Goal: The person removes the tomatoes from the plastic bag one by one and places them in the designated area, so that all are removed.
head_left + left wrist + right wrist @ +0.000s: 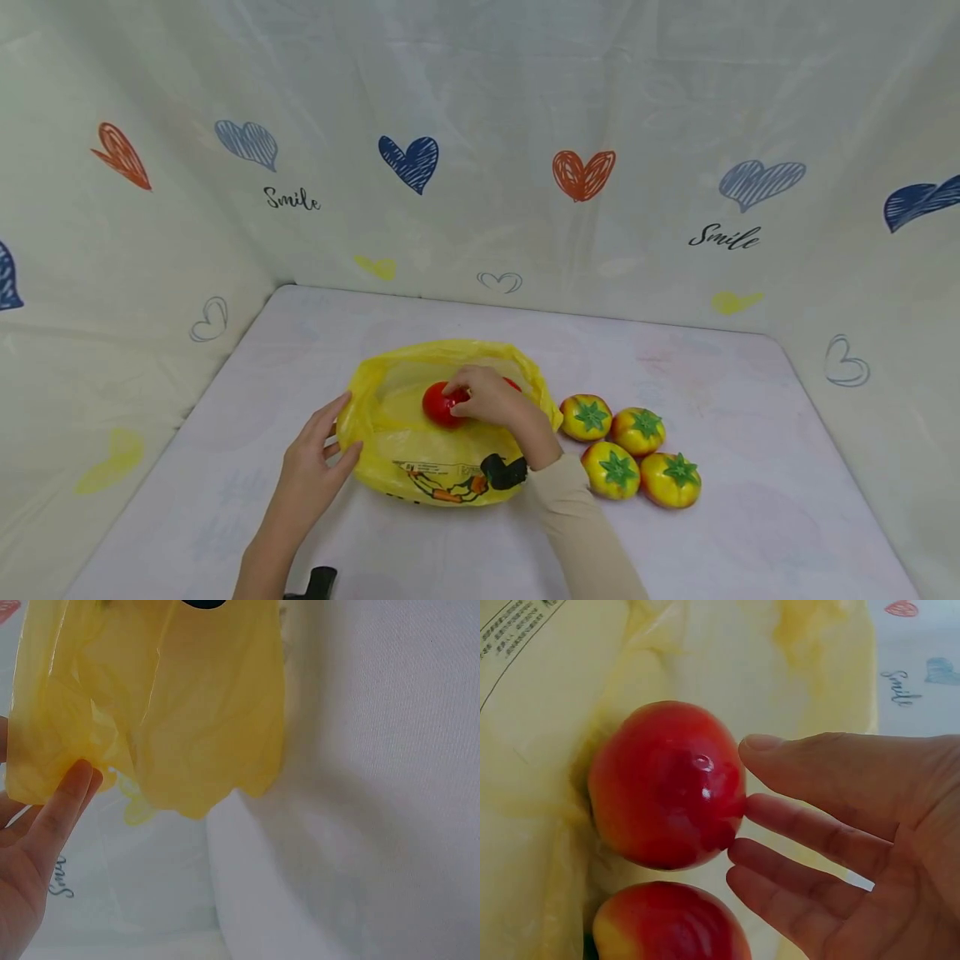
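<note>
A yellow plastic bag [405, 450] lies with its mouth spread wide on the table. My left hand [318, 454] holds the bag's left rim between thumb and fingers; the left wrist view shows its fingers against the yellow film [210, 712]. Inside the bag, my right hand [491, 400] touches a glossy, round red fruit [667, 787] with its fingertips, the fingers fairly straight. A second red fruit with a yellow patch [667, 926] sits close beside it, mostly hidden by the hand in the head view.
Right of the bag, several yellow-red fruits [618, 471] with green star-shaped tops stand grouped on the white table [750, 433]. A white curtain [495, 92] with printed hearts surrounds the table. Black wrist gear [504, 472] shows near the right sleeve.
</note>
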Tool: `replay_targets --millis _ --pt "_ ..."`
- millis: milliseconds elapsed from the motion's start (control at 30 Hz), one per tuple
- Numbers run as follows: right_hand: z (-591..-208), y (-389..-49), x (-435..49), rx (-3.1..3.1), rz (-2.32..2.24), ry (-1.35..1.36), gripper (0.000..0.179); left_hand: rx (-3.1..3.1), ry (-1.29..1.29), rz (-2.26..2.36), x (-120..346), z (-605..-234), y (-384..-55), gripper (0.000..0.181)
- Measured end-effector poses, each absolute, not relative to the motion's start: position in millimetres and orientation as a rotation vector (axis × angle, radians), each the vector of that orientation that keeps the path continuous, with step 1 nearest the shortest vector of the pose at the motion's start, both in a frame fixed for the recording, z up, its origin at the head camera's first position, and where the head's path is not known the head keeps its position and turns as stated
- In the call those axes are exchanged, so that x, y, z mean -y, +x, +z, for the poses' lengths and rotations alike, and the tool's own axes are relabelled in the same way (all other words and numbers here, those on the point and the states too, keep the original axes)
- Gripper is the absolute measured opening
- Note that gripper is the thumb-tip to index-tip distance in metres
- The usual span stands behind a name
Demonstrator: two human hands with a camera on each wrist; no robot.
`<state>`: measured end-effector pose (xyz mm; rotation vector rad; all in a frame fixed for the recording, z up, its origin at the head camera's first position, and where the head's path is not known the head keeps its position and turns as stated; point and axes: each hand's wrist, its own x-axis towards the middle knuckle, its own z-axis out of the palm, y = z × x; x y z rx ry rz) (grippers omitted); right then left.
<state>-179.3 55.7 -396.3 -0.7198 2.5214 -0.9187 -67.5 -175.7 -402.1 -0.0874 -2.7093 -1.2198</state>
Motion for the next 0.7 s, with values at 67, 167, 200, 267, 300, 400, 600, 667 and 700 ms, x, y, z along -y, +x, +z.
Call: replay_targets --millis 67,167,200,267,300,400,600,667,700 --pt "-399 -180 -53 -2.519 -0.896 -0.726 0.025 2.711 -0.087 -1.223 176 -402 -67 0.063" --pt "-401 -180 -49 -2.529 -0.842 -0.737 0.028 2.708 -0.089 -1.231 175 -402 -68 0.063" --pt "-402 -180 -47 -2.535 -0.824 -0.744 0.030 2.707 -0.091 -1.234 175 -402 -68 0.063" --pt "-404 -180 -44 -2.548 -0.787 -0.753 0.034 2.705 -0.091 -1.235 175 -402 -68 0.063" --pt "-405 -180 -43 -2.555 -0.770 -0.757 0.036 2.701 -0.091 -1.236 175 -403 -68 0.063" --pt "-407 -179 -38 -2.582 -0.715 -0.764 0.043 2.694 -0.090 -1.240 176 -405 -69 0.063" --pt "-409 -176 -26 -2.624 -0.623 -0.733 0.055 2.692 -0.087 -1.245 176 -405 -69 0.062" --pt "-410 -175 -22 -2.632 -0.602 -0.718 0.057 2.690 -0.090 -1.242 176 -405 -69 0.062" --pt "-410 -175 -20 -2.641 -0.580 -0.719 0.058 2.689 -0.092 -1.240 176 -405 -69 0.062"
